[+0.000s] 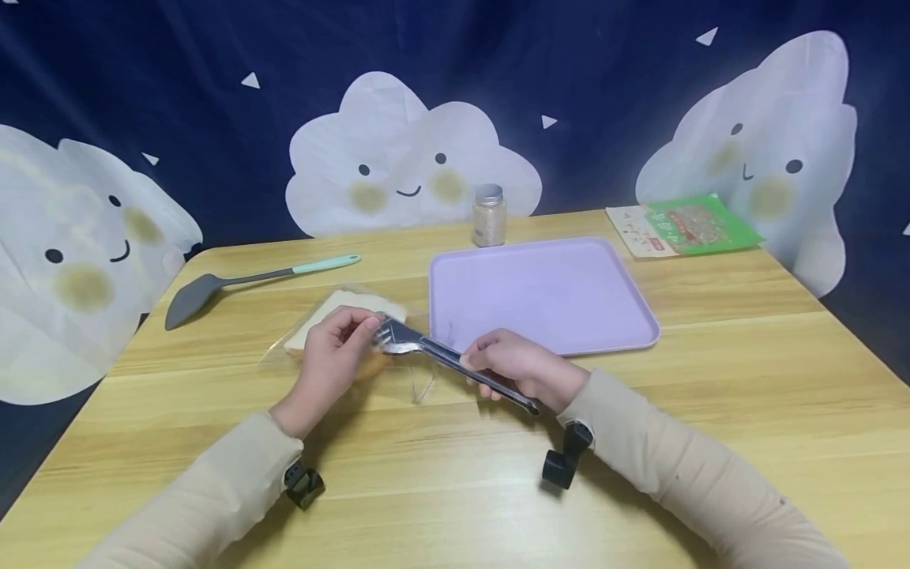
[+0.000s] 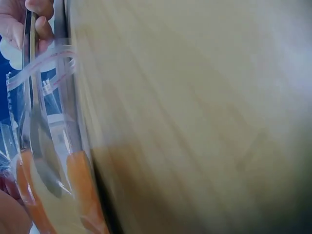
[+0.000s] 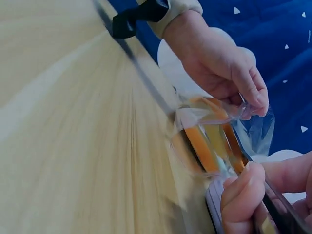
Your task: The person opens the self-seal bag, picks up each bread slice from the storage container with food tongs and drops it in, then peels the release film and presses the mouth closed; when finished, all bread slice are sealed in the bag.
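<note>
A clear zip bag point(image 2: 61, 52) holds sliced bread point(image 1: 366, 303) with an orange-brown crust, lying on the table left of centre. At the bag's mouth, my left hand point(image 1: 329, 352) pinches the plastic edge between thumb and fingers. My right hand point(image 1: 512, 362) grips metal food tongs point(image 1: 449, 357) by the arms. The tongs slant down-right in the head view, their fork-like end close to the left fingertips. In the left wrist view, the spoon-shaped tip reaches through the bag's opening beside the bread; whether it touches a slice I cannot tell.
Behind my right hand lies a purple tray point(image 1: 533, 296). A lidded glass jar point(image 1: 489, 217) stands behind it, and a green-and-white food packet point(image 1: 686, 227) lies at the back right. To the left is a turner point(image 1: 263, 276) with a mint handle. A dark curtain point(image 1: 583, 63) hangs behind the table.
</note>
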Motion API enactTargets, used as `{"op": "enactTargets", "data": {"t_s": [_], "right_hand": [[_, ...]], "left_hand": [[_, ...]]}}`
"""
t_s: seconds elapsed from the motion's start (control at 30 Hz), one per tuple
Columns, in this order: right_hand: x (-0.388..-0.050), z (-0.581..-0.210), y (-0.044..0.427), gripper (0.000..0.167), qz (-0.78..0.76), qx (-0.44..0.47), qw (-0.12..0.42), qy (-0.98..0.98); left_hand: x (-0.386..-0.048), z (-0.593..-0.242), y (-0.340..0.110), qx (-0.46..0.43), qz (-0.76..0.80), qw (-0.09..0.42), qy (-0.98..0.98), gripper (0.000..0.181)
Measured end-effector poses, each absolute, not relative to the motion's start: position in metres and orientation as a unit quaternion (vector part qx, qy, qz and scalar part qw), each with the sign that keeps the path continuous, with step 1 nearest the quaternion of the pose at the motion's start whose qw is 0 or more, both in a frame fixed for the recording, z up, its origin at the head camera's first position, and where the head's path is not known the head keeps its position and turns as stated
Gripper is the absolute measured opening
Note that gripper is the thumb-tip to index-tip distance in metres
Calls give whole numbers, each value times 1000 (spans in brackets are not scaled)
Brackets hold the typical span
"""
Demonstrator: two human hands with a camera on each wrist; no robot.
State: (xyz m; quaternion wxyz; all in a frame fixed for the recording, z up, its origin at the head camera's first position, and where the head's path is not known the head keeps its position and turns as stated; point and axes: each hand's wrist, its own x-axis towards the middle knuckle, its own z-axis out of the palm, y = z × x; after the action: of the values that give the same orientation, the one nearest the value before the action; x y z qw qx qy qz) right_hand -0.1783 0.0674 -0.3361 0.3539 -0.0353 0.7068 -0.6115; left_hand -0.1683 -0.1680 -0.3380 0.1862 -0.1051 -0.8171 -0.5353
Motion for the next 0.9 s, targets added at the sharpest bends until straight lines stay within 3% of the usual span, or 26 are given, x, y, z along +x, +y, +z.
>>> {"op": "enactTargets", "data": {"t_s": [0.33, 0.7, 0.9], "right_hand": [[-175, -332, 52, 10, -576, -38, 302, 759], [-186, -325, 34, 12, -499, -114, 228, 828], [-195, -325, 32, 13, -470, -137, 235, 840]], "left_hand": [[-163, -333, -161, -61, -569, 137, -808, 11], [-165, -335, -166, -17, -568, 125, -813, 15], [-173, -336, -172, -17, -567, 110, -816, 17]]}}
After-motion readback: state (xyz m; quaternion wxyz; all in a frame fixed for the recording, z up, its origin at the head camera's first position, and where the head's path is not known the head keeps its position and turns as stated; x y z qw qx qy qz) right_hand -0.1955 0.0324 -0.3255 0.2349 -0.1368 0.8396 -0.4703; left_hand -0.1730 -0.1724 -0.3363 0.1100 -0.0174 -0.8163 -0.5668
